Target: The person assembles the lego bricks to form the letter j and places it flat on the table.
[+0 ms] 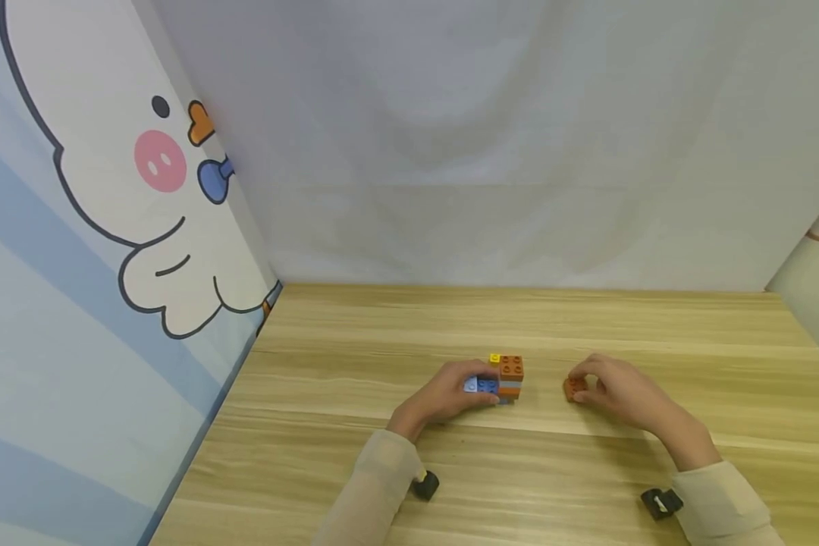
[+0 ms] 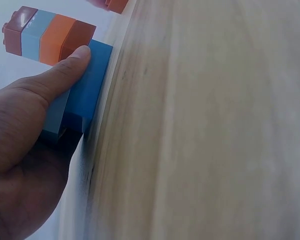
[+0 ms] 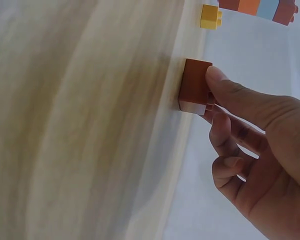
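The stack [image 1: 511,377] stands near the middle of the table [image 1: 355,334], with brown on top, then light blue, orange and brown, over a blue base [image 1: 487,386] that reaches out toward your left. Your left hand [image 1: 450,394] grips it from that side: the thumb presses the near face where the lowest brown meets the blue, and the fingers curl round the far side, their tips hidden. A yellow brick [image 1: 494,358] sits just behind the stack; you cannot tell whether they touch. To the right, apart from the stack, your right hand [image 1: 617,387] pinches a loose brown brick [image 1: 575,389] between thumb and fingertip, the gap only as wide as the brick, while your other fingers curl loosely below it, clear of the brick. Your pale sleeves [image 1: 382,478] run back toward you, and a white curtain [image 1: 491,152] hangs behind the table.
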The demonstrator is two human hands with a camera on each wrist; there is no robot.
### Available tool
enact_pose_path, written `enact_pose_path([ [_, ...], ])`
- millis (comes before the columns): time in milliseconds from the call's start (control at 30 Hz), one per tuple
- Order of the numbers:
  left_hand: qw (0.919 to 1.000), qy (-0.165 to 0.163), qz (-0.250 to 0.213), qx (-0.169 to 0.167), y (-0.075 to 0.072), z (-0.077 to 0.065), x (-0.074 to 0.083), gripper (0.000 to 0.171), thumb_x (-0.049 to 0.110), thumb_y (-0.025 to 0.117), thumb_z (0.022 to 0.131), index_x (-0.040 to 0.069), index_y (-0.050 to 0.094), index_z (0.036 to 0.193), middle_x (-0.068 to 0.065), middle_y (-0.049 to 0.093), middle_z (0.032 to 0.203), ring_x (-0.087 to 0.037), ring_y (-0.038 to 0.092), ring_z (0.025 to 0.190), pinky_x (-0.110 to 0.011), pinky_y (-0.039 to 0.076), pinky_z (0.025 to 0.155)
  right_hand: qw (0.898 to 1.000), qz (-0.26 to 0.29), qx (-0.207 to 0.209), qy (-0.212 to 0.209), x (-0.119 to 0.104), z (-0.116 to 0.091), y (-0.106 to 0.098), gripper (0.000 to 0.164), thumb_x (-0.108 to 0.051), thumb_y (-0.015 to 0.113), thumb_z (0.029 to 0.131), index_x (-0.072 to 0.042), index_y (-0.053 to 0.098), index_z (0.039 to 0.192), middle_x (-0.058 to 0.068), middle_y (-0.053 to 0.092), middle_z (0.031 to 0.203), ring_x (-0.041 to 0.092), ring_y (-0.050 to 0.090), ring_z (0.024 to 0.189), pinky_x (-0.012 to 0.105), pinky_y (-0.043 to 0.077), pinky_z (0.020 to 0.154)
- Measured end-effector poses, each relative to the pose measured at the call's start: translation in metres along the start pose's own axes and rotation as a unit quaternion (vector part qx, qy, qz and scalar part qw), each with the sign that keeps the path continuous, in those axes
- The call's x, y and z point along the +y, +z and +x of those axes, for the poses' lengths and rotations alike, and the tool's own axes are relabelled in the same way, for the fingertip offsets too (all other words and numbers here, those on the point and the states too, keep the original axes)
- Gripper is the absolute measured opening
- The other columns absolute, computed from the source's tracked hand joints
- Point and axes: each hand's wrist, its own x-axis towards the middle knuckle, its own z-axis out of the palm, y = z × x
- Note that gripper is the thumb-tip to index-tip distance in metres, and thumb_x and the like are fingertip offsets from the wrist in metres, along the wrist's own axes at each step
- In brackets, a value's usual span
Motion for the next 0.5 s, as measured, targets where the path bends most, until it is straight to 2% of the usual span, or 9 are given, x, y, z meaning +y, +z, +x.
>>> enact_pose_path([
  [167,1.0,-0.001,-0.003,0.001,0.001,0.001,0.0,0.044,0.033,0.075,0.094,0.021,0.066,0.135,0.001,0.068,0.136,-0.015,0.062,0.126,-0.031,0.05,0.109,1.0,0.001,0.001,-0.002,0.0,0.002,-0.001,0.021,-0.017,0.077,0.091,-0.01,0.073,0.111,0.0,0.07,0.102,0.004,0.055,0.08,0.026,0.047,0.067],
  [367,1.0,-0.007,-0.004,0.002,0.001,0.002,0.0,0.044,0.033,0.075,0.094,0.021,0.066,0.135,0.0,0.067,0.136,-0.015,0.062,0.126,-0.031,0.05,0.109,1.0,0.022,-0.011,0.006,-0.006,0.007,-0.006,0.023,-0.019,0.074,0.094,-0.009,0.071,0.114,0.0,0.069,0.104,0.002,0.051,0.078,0.024,0.045,0.066],
  [500,0.9999,-0.012,-0.001,0.003,0.001,0.003,-0.001,0.044,0.033,0.075,0.094,0.021,0.066,0.135,0.001,0.067,0.136,-0.015,0.061,0.127,-0.031,0.049,0.11,1.0,0.028,-0.012,0.003,-0.013,0.011,-0.012,0.023,-0.018,0.072,0.095,-0.01,0.07,0.116,0.0,0.068,0.105,0.003,0.054,0.081,0.023,0.046,0.066],
])
